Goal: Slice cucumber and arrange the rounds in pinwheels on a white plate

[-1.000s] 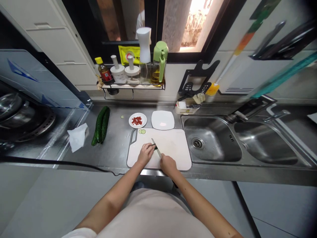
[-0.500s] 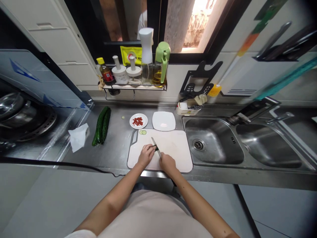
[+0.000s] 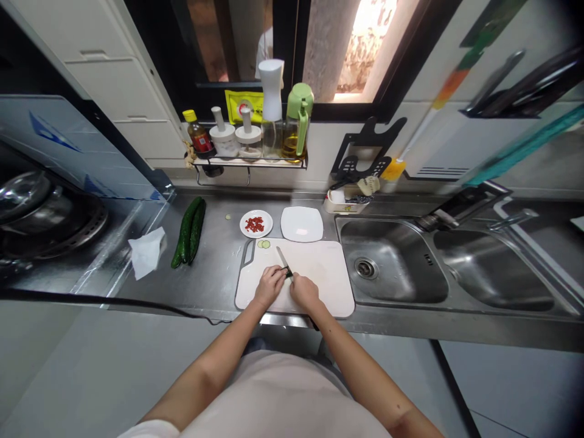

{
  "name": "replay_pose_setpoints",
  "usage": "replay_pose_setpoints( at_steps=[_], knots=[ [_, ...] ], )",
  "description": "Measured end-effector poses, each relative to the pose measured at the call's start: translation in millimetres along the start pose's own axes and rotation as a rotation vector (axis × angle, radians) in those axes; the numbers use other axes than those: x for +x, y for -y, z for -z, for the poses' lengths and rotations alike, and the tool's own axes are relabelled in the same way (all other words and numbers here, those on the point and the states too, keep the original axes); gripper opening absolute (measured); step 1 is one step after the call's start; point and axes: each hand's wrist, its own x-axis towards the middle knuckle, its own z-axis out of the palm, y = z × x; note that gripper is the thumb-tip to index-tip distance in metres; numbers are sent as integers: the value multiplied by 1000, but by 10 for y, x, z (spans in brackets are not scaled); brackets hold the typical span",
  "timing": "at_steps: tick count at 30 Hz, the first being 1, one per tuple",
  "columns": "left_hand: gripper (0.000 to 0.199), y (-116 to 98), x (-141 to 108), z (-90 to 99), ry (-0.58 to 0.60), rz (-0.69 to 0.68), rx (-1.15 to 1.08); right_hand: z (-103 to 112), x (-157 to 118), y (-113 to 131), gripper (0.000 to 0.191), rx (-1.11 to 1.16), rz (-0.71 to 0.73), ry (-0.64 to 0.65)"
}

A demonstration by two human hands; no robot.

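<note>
Steel kitchen counter (image 3: 214,280) w/ a sink (image 3: 392,267) at 3 o'clock, taking the mid of the white chopping board (image 3: 328,267) as clock centre. Cucumber piece (image 3: 289,273), small & dark green, lies approx. at centre, b/w the hands; its cut end is too small to read. L hand (image 3: 270,285), at 9, has its fingers bunched narrow on that piece, holding it down. R hand (image 3: 305,289), at 4, is closed round the knife (image 3: 281,257), blade aimed at 11; can't tell if the edge touches the piece. Two cuke slices (image 3: 263,244) sit at the board's 10-11 corner; small round plate (image 3: 244,226) w/ red bits (image 3: 254,224) at 11, square plate (image 3: 302,224) at 12, two whole cukes (image 3: 185,237) on the counter at 10. Main risk, imo: L fingers are v. close to the blade, so a nick if the piece rolls or fingertips aren't tucked. Skin looks slick, so the edge could skid, esp. w/ a hard push. Board might slide too if its underside is wet; can't see that.
</note>
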Motion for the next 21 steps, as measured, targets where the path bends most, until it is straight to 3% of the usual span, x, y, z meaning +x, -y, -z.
replay_pose_setpoints(
  at_steps=[15,21],
  knots=[
    [25,-16,6,-3,-1,21,-5,-195,-393,-242,27,-26,-55,56],
    [25,-22,6,-6,-7,19,-10,-215,-401,-239,27,-24,-53,40]
  ],
)
